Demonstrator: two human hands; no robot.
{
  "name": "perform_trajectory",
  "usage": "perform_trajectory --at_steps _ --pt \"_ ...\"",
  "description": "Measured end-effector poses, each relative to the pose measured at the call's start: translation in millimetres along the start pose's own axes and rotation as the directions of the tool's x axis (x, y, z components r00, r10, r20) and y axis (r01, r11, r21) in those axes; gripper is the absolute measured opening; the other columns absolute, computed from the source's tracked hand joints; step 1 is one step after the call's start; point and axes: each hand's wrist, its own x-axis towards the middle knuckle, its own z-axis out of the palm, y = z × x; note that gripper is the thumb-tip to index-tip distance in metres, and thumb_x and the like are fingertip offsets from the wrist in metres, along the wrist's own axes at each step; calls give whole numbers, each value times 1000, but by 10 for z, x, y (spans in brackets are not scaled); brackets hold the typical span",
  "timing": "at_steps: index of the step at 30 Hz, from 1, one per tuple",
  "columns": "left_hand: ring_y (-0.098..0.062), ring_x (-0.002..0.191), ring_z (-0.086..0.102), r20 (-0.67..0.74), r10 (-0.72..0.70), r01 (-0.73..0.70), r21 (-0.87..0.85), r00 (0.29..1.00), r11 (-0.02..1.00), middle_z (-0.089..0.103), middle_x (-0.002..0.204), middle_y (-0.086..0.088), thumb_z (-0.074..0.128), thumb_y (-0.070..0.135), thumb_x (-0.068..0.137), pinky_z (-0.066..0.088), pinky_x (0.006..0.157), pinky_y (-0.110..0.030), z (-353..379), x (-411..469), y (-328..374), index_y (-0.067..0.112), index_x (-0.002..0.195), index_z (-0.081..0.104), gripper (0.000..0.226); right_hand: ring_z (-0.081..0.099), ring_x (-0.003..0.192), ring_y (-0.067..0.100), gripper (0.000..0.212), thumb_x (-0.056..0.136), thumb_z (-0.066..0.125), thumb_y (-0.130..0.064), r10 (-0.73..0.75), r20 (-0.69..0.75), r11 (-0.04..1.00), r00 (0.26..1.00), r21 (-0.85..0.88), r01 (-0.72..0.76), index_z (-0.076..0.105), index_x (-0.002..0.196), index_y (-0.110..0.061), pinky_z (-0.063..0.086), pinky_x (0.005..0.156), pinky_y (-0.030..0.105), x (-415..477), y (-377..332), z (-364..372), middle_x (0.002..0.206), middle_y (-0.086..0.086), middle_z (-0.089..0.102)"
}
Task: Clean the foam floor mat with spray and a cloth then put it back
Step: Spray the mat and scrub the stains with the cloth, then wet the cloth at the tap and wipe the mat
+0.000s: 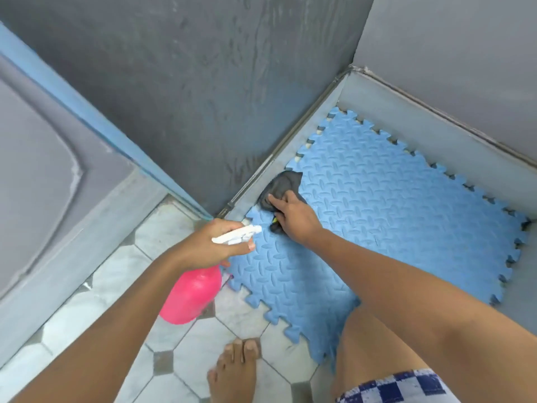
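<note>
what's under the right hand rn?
The right hand holds a bunched dark grey cloth down on the blue foam mat. The mat surface beneath them is covered; its state there can't be seen.

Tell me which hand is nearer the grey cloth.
Right. The right hand holds the grey cloth down at the foam mat's edge; the left hand grips the spray bottle, apart from the cloth.
</note>
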Motion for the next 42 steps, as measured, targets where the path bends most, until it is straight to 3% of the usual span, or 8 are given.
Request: perform_trajectory --at_steps 4,9,13,18,21,27,35,42 --pt "-10 76 64 -188 -28 -6 -178 982 984 68 86 -2 75 19 93 62 69 -33 -269 -361 -315 11 106 74 15 59 89 29 52 99 54 -22 -9 38 1000 999 5 9 45 150 -25 47 73 35 -222 -364 289 116 7 46" --pt "-20 93 67 -601 -59 -169 -317 797 933 68 105 -22 70 22 97 64 83 -43 -684 -734 -600 9 113 70 20 61 86 32 52 100 53 -21 -29 73 1000 997 15 28 43 150 -22 45 66 34 -391 -676 470 116 7 44" --pt "-12 75 58 -764 50 -252 -150 643 956 67 89 -15 68 26 98 51 72 -29 -869 -613 -620 9 107 69 20 60 88 31 52 101 52 -22 -11 76 1000 997 -7 11 42 151 -22 51 71 38 -359 -701 472 116 6 43" --pt "11 79 60 -779 115 -286 -85 616 954 75 96 12 64 21 101 43 77 -9 -944 -432 -652 7 125 69 28 60 88 31 51 101 50 -22 16 76 1000 997 -17 -15 41 151 -23 49 72 37 -374 -755 466 117 6 42" --pt "12 71 56 -758 133 -297 -84 639 951 64 101 -1 59 25 104 40 73 -7 -999 -421 -696 12 132 67 32 60 88 31 51 102 50 -23 28 85 999 996 -27 -26 40 152 -23 48 71 37 -374 -770 446 117 6 42" --pt "-12 79 64 -763 -119 -137 -263 635 955 70 90 6 81 33 85 50 79 -30 -1009 -548 -992 17 93 73 20 60 85 31 51 102 51 -24 42 104 999 994 -33 -39 40 152 -24 51 72 39 -377 -783 406 117 7 42" --pt "-19 76 64 -364 -309 394 186 878 900 71 79 -2 76 51 84 46 68 -27 -1412 -1149 -493 17 79 67 35 60 103 32 37 97 54 -13 134 160 973 978 167 -161 63 133 -18 44 84 32 -309 -908 31 115 8 50" --pt "-17 80 77 -136 -54 112 465 989 878 78 86 0 59 47 100 59 74 -33 -1237 -1619 1326 9 94 72 40 65 78 23 25 95 54 -4 319 54 723 946 632 -279 75 98 -19 52 68 27 -414 -1041 -838 83 3 72"
